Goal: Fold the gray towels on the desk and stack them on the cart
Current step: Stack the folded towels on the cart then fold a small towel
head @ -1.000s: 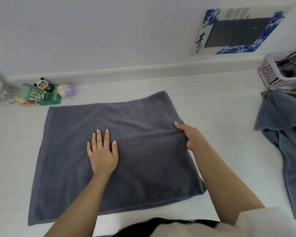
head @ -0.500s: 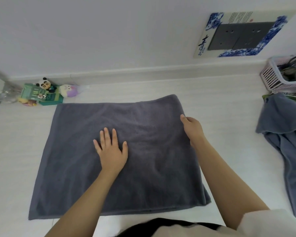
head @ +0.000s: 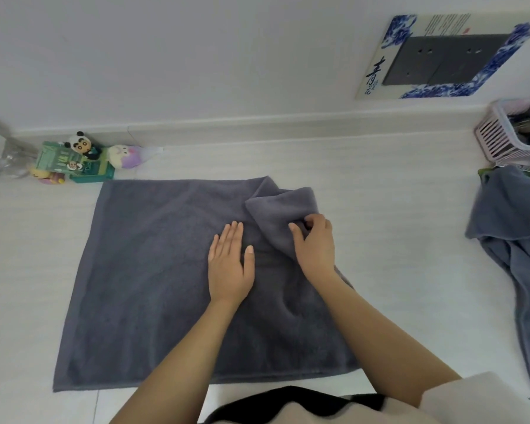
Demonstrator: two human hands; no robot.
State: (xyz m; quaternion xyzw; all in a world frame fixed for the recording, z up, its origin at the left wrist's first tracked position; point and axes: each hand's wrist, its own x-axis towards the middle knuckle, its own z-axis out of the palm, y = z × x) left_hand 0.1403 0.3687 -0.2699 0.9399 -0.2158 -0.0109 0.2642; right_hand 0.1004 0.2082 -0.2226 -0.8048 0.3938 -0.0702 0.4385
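Note:
A gray towel (head: 153,270) lies spread on the white desk (head: 395,228) in front of me. My left hand (head: 230,264) lies flat on the towel near its middle, fingers straight. My right hand (head: 314,243) pinches the towel's right edge and holds it lifted and turned over toward the left, so a flap of cloth stands above the far right corner. A second gray towel (head: 514,228) lies crumpled at the desk's right side, running off the frame.
Small toys and a green box (head: 74,163) sit at the back left by the wall. A pink slatted basket (head: 508,139) stands at the back right, above the crumpled towel. A clear plastic bottle (head: 0,157) lies at the far left.
My right hand has taken hold of the towel's right edge and pulled it up and over toward the left. My left hand has slid right along the towel, staying flat.

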